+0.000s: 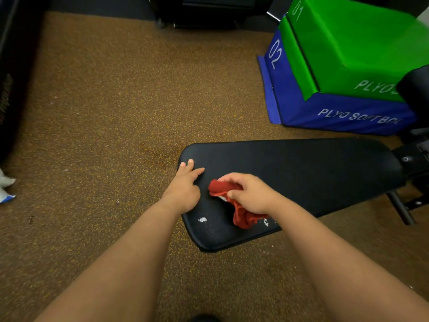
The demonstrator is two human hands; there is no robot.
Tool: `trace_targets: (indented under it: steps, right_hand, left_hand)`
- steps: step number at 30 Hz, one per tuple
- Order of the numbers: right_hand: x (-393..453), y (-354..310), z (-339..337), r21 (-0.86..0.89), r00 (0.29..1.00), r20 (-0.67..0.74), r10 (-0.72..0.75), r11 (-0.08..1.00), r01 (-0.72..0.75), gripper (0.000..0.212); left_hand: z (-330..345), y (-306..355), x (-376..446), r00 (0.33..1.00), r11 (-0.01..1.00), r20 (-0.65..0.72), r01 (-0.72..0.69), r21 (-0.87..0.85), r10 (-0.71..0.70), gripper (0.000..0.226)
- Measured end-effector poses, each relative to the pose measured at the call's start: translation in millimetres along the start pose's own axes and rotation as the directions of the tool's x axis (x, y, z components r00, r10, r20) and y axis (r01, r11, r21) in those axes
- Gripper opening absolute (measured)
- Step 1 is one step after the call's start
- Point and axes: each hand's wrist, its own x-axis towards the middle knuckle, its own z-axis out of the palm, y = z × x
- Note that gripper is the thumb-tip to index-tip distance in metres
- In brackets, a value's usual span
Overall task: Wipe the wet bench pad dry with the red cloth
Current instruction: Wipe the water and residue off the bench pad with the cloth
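Note:
The black bench pad [301,173] runs from the centre of the view towards the right. Small white wet or worn marks show near its close end. A crumpled red cloth [241,214] lies on that end, and my right hand [250,194] is shut on it, pressing it against the pad. My left hand [185,184] rests on the pad's left edge beside the cloth, fingers spread and flat, holding nothing.
Brown speckled rubber flooring [104,112] surrounds the bench. A green plyo box [352,43] stacked on a blue plyo box [336,112] stands at the back right. The bench's black frame and leg [401,210] sit at the right. Dark equipment lines the far and left edges.

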Motion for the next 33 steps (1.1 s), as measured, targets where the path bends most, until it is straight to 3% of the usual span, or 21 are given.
trace_targets:
  steps: [4, 8, 20, 24, 29, 33]
  right_hand:
    - [7, 7, -5, -0.13, 0.98, -0.194, 0.035, 0.99, -0.061, 0.039]
    - [4, 4, 16, -0.178, 0.97, -0.241, 0.012, 0.982, -0.057, 0.038]
    - [-30, 9, 33, -0.167, 0.997, -0.054, -0.06, 0.985, 0.05, 0.035]
    - [-37, 11, 25, -0.027, 0.999, -0.003, -0.042, 0.999, 0.042, 0.039]
    - [-44, 44, -7, 0.242, 0.94, -0.304, 0.151, 0.967, -0.077, 0.039]
    - [-49, 74, -33, 0.226, 0.817, -0.501, 0.286, 0.954, -0.196, 0.037]
  left_hand:
    - [3, 1, -6, 0.998, 0.989, 0.063, -0.037, 0.146, 0.029, 0.071]
    - [12, 4, -13, 0.995, 0.967, 0.079, -0.075, 0.244, 0.057, 0.075]
    - [19, 24, -19, 0.99, 0.949, 0.141, -0.023, 0.315, -0.022, 0.067]
    - [20, 24, -16, 0.987, 0.95, 0.154, -0.014, 0.313, -0.036, 0.07]
    - [19, 25, -15, 0.983, 0.958, 0.176, 0.004, 0.287, -0.057, 0.07]
    - [20, 28, -16, 0.984, 0.961, 0.168, 0.015, 0.277, -0.063, 0.068]
